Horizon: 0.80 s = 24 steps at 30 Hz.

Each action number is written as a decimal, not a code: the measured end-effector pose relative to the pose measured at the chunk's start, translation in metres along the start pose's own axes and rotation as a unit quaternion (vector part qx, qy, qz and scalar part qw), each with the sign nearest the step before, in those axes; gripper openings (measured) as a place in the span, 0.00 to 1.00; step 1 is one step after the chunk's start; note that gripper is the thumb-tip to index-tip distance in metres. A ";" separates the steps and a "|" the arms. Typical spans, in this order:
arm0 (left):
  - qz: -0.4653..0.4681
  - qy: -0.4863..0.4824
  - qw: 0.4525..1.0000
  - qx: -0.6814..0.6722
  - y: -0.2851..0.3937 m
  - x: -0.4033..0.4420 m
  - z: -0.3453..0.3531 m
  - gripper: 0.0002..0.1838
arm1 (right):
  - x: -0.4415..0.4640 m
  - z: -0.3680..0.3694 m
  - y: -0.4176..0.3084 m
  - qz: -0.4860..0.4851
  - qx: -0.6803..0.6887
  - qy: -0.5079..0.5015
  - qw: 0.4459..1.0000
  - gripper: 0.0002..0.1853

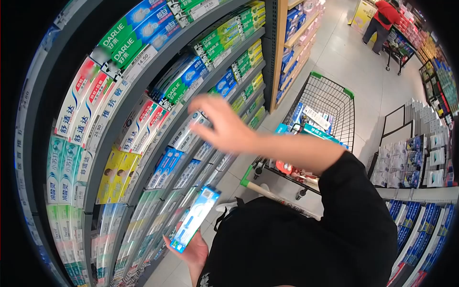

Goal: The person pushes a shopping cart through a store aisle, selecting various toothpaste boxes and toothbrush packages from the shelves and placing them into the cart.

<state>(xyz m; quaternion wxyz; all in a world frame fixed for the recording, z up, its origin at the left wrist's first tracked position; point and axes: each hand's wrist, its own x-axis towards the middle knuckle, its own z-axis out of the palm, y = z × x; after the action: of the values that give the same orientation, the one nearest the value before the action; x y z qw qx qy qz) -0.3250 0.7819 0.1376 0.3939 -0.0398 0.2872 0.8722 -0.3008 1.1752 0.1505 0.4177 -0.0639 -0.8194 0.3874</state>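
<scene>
Low at the shelf's edge, my left hand (195,251) is closed around a blue and white toothpaste box (196,220), held slanted with its printed face up. My right hand (222,122) stretches across in front of the shelves, slightly blurred, with thumb and fingers apart and nothing visible between them. Behind and beside its fingertips lie white toothpaste boxes (184,135) on a middle shelf. Blue boxes (166,165) are stacked just below these, and green Darlie boxes (174,88) sit above and to the left. Whether the right fingertips touch any box, I cannot tell.
A wire shopping cart (330,91) with green corners stands to the right, holding several packages. Red and white Sensodyne-style boxes (88,103) and yellow boxes (117,174) fill the left shelves. Farther up the aisle is a person in a red top (386,16) beside another cart (400,45).
</scene>
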 end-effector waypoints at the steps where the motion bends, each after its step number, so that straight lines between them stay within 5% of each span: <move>1: 0.051 0.057 0.996 0.035 -0.001 -0.004 -0.001 0.40 | 0.025 0.004 0.030 -0.037 -0.119 0.078 0.989 0.26; 4: 0.187 0.221 0.950 0.113 -0.005 -0.013 -0.001 0.38 | 0.093 -0.001 0.102 -0.064 -0.328 0.159 0.929 0.31; 12: 0.148 0.135 0.978 0.059 0.012 -0.031 -0.023 0.44 | 0.169 0.004 0.145 -0.002 -0.445 0.065 0.893 0.17; 24: 0.107 0.155 0.982 -0.012 0.008 -0.029 -0.031 0.42 | 0.179 0.007 0.166 0.036 -0.402 0.061 0.913 0.17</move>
<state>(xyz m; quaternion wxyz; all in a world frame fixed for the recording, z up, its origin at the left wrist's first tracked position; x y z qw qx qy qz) -0.3154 0.7421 0.1237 0.2486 -0.1481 0.3364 0.8962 -0.4573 1.3632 0.1474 0.3917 -0.2795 -0.8759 0.0358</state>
